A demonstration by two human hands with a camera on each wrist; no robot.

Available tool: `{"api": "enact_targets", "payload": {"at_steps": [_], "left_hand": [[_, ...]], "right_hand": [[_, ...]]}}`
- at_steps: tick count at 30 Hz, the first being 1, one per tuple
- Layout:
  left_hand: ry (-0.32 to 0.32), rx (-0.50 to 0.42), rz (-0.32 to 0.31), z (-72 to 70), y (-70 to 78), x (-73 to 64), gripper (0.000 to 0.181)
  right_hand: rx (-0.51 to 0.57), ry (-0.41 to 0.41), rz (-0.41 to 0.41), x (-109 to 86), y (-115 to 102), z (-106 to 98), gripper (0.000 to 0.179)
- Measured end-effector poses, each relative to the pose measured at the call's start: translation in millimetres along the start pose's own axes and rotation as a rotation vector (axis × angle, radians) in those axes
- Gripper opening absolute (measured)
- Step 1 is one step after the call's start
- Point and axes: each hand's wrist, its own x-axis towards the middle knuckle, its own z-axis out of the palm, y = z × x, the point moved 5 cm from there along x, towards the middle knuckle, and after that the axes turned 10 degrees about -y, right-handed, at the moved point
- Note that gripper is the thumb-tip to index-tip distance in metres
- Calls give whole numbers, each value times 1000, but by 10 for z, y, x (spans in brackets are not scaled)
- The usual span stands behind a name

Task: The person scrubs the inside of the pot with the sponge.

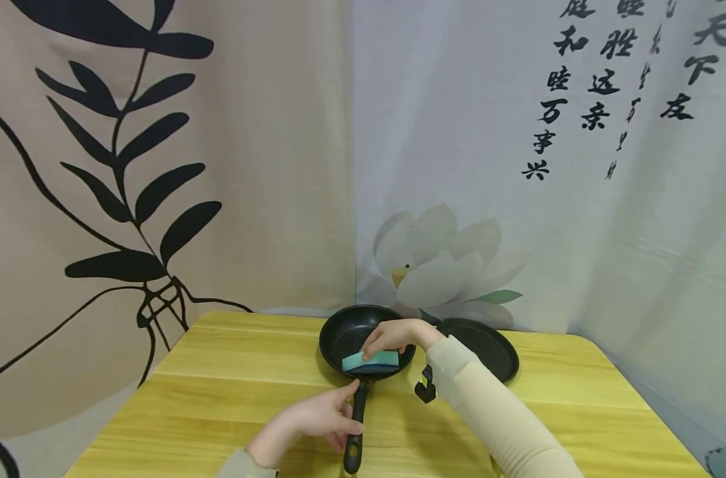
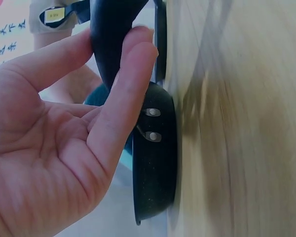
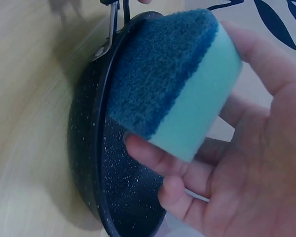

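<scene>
A black speckled frying pan point(image 1: 339, 335) stands on the wooden table, its handle point(image 1: 360, 405) pointing toward me. My left hand point(image 1: 323, 415) holds that handle between thumb and fingers; the left wrist view shows the fingers around the dark handle point(image 2: 111, 39) with the pan's riveted side point(image 2: 155, 173) beyond. Over the pan, my right hand point(image 1: 398, 334) grips a sponge point(image 1: 371, 362). In the right wrist view this sponge point(image 3: 197, 94) has a light green foam body and a dark blue-green scouring side, which faces the pan's inside point(image 3: 130, 187).
Right of the pan lies a flat round black pan point(image 1: 482, 345), partly hidden by my right forearm. The yellow wooden table point(image 1: 243, 372) ends at a printed curtain point(image 1: 279, 166) behind. A black wrist device point(image 1: 425, 386) sits below my right sleeve.
</scene>
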Motion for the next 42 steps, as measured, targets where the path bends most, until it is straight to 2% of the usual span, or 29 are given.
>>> {"api": "enact_targets", "payload": {"at_steps": [5, 13, 19, 25, 35, 42], "left_hand": [[-4, -5, -4, 6, -3, 5, 83], [-19, -59, -11, 13, -9, -9, 84], [-28, -89, -5, 17, -23, -5, 85], [-34, -103, -3, 23, -13, -10, 85], [-29, -97, 2, 39, 8, -14, 85], [-20, -100, -10, 36, -8, -3, 86]], "right_hand": [[25, 3, -34, 63, -18, 12, 40], [38, 40, -24, 123, -93, 25, 46], [76, 53, -65, 201, -136, 28, 46], [128, 79, -67, 281, -157, 38, 45], [249, 146, -61, 404, -88, 30, 46], [280, 186, -83, 473, -54, 16, 47]]}}
